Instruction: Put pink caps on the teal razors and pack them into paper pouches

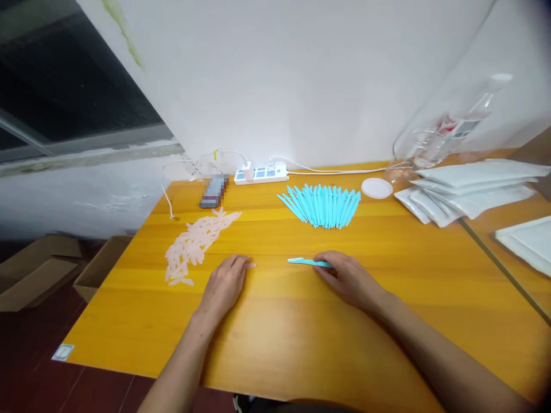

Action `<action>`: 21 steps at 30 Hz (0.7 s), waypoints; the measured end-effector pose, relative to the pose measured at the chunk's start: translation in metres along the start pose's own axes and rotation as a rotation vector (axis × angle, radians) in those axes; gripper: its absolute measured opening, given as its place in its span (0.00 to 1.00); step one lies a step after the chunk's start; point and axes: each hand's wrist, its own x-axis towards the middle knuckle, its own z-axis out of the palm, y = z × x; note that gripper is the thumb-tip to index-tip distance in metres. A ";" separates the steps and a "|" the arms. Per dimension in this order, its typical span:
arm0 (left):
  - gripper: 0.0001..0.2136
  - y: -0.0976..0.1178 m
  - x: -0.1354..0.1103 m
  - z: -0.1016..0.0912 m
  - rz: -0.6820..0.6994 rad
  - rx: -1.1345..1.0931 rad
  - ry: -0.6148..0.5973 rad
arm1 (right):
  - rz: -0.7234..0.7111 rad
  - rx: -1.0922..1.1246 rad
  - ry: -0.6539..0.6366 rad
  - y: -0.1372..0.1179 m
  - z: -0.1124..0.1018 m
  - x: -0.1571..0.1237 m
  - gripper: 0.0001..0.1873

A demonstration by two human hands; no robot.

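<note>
My right hand (344, 275) is closed around the handle of a turquoise eyebrow razor (299, 261), its slim head pointing left. Across from it, my left hand (226, 281) pinches a small pale pink blade cap (252, 265), whose tip sticks out to the right. Razor and cap are apart, with bare wood between them. Beyond my left hand lies a loose heap of similar pink caps (196, 241). A fanned row of turquoise razors (322, 206) rests on the table past my right hand.
On the wooden table (275, 332), a power strip (262, 174) and a pixelated phone-like item (214, 191) lie at the back. A round white lid (377, 188), white packets (469, 189) and a clear bottle (460, 129) are to the right. Cardboard boxes (38, 275) stand on the floor left.
</note>
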 end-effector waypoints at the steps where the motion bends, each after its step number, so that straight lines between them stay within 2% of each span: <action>1: 0.12 0.005 0.003 0.003 -0.011 -0.045 0.000 | -0.012 0.004 0.009 0.001 0.001 -0.001 0.09; 5: 0.14 0.016 0.009 -0.002 -0.060 -0.217 -0.004 | -0.055 0.029 0.041 0.004 0.003 -0.002 0.09; 8: 0.14 0.022 0.015 -0.007 -0.050 -0.159 -0.060 | -0.078 0.034 0.062 0.005 0.004 -0.002 0.08; 12: 0.11 0.031 0.027 -0.002 -0.063 -0.092 -0.091 | -0.096 0.029 0.070 0.006 0.005 -0.002 0.08; 14: 0.11 0.038 0.035 0.003 -0.121 -0.259 -0.077 | -0.100 0.030 0.068 0.007 0.004 -0.001 0.08; 18: 0.15 0.059 0.050 0.016 -0.270 -0.747 -0.111 | -0.071 0.020 0.072 0.009 -0.001 -0.002 0.07; 21: 0.15 0.070 0.058 0.032 -0.319 -0.916 -0.139 | -0.039 0.010 0.072 0.011 -0.005 -0.003 0.07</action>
